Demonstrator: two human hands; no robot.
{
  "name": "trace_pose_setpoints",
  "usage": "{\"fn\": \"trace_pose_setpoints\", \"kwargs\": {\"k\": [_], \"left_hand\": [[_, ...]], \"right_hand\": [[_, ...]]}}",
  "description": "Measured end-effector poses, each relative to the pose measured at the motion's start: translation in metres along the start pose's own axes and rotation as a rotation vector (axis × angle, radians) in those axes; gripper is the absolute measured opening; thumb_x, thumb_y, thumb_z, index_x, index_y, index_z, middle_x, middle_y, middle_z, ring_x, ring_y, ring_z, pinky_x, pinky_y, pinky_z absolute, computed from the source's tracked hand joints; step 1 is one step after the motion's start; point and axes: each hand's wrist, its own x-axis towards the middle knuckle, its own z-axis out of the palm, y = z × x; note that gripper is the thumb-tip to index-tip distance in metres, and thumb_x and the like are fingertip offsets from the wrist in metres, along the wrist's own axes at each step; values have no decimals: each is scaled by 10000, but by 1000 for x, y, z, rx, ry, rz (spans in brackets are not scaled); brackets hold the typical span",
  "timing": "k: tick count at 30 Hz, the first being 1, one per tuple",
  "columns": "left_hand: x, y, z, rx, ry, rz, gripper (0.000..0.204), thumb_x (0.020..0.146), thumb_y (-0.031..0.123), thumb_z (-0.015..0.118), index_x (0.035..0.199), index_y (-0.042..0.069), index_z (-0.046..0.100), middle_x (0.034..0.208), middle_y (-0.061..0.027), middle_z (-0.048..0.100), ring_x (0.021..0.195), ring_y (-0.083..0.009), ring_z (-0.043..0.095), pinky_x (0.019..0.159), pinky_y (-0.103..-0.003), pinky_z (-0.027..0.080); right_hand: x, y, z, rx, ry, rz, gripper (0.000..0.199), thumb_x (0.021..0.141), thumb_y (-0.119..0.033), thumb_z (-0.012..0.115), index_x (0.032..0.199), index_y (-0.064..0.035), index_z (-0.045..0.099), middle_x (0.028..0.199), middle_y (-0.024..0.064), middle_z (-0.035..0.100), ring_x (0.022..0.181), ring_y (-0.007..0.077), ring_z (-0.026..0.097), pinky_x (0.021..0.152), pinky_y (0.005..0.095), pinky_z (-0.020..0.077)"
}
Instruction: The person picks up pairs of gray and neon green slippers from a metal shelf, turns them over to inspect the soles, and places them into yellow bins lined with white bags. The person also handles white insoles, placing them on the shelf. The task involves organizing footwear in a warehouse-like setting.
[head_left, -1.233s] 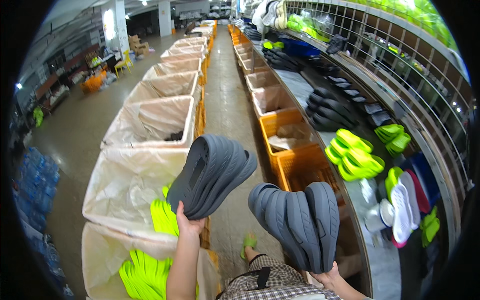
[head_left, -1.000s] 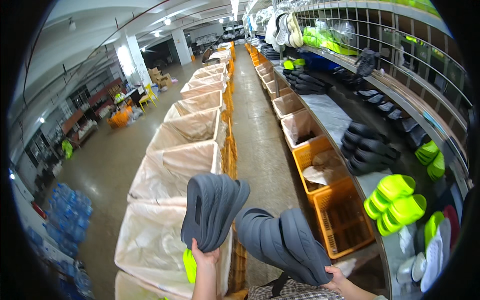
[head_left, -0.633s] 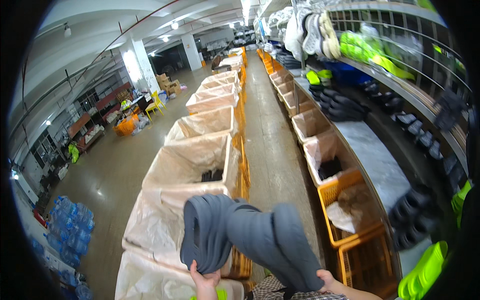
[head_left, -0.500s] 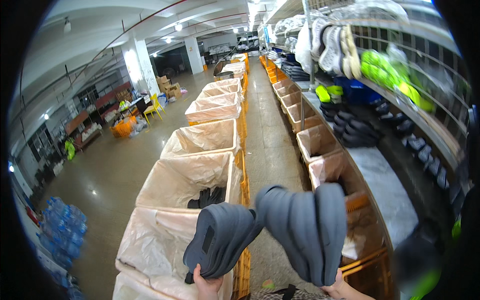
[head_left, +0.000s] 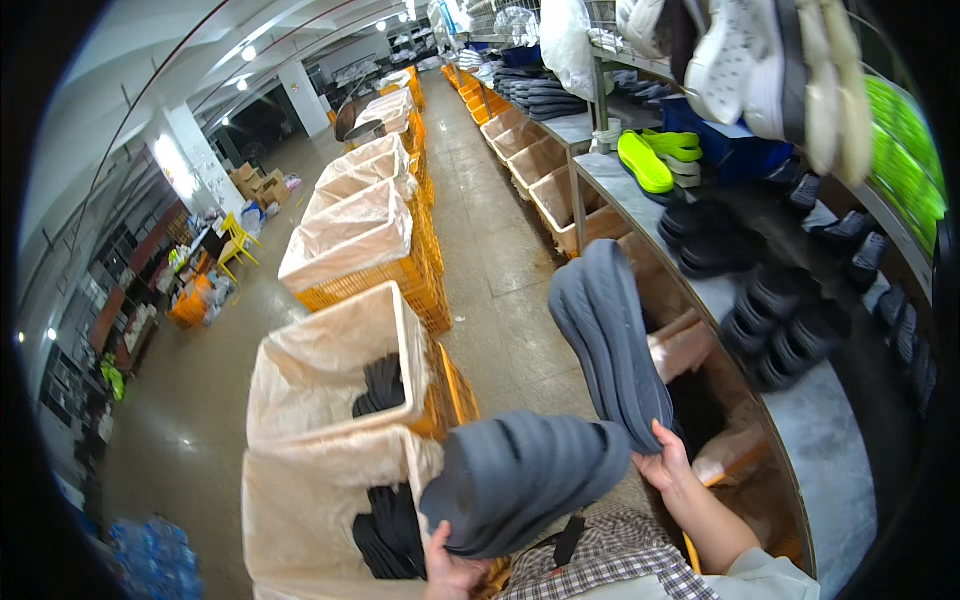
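On the left stands a big orange plastic crate lined with a thin see-through bag (head_left: 300, 500), right at the bottom of the view. Dark grey shoe soles (head_left: 390, 530) lie inside it. Just behind this crate is a second lined crate (head_left: 330, 370) with a few more dark soles in it, and more crates like it run in a row far behind that one.

Just to the right of the first crate is the left hand (head_left: 452, 570). Its fingers are curled tight around the bottom end of a stack of dark grey foam shoe soles (head_left: 525, 480). This stack lies nearly flat and hangs over the near right corner of the crate.

Further right of the crate is the right hand (head_left: 668, 468). Its fingers are wrapped around the lower end of another stack of dark grey foam soles (head_left: 608, 340), which stands up tall and leans a little to the left. The two stacks are near each other.

Well to the right of the crate runs a long grey metal shelf (head_left: 830, 440) with black shoes (head_left: 785, 325) on it and bright green soles (head_left: 650, 160) far back
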Motion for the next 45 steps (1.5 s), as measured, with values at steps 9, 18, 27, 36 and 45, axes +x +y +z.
{"fn": "trace_pose_setpoints", "kwargs": {"k": [9,18,27,36,45], "left_hand": [[221,131,161,34,49,-286,631,826,293,605,1342,15,371,1350,-193,430,1249,-362,395,1078,-498,276],[460,340,319,286,11,-306,557,854,275,600,1302,12,397,1230,-211,525,1109,-384,518,978,-495,419],[685,527,493,50,-78,-378,636,872,282,605,1400,96,304,1403,-109,382,1232,-320,425,1056,-453,333],[889,686,669,212,12,-148,653,852,315,606,1370,25,334,1411,-138,367,1263,-340,386,1069,-481,305],[1137,854,783,291,-37,-186,670,827,291,626,1368,28,332,1402,-145,375,1266,-339,383,1063,-490,309]], "right_hand": [[350,8,199,-173,-115,458,525,896,-316,533,1298,4,427,1323,155,473,1233,295,406,1055,461,273],[618,-21,356,-22,-408,1134,703,863,-437,542,1344,37,344,1269,232,500,1122,329,530,999,439,376],[915,-62,464,46,-395,1211,680,868,-400,552,1343,40,344,1265,230,503,1119,320,532,982,438,391],[1186,-119,613,60,-482,1298,687,862,-396,567,1339,47,344,1261,221,508,1118,308,534,974,431,399],[1485,-148,727,-121,-501,980,714,842,-389,603,1331,63,344,1242,215,520,1090,307,545,950,427,417]]}}
